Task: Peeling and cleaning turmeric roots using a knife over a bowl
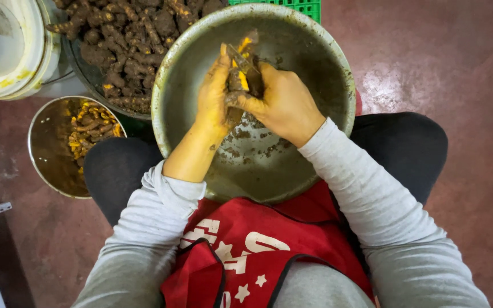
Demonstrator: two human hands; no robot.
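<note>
Over a large metal bowl (320, 63) resting on my lap, my left hand (215, 94), stained yellow, grips a muddy turmeric root (237, 80) whose orange flesh shows where the skin is off. My right hand (283, 102) presses a small peeler or blade against that root from the right; the tool is mostly hidden by my fingers. Brown peelings lie scattered in the bottom of the bowl (246, 142).
A basin heaped with unpeeled muddy roots (126, 40) stands ahead to the left. A smaller metal bowl (47, 142) with peeled orange pieces sits at my left knee. A white bucket (12, 51) is at far left, a green crate (303, 7) beyond the bowl.
</note>
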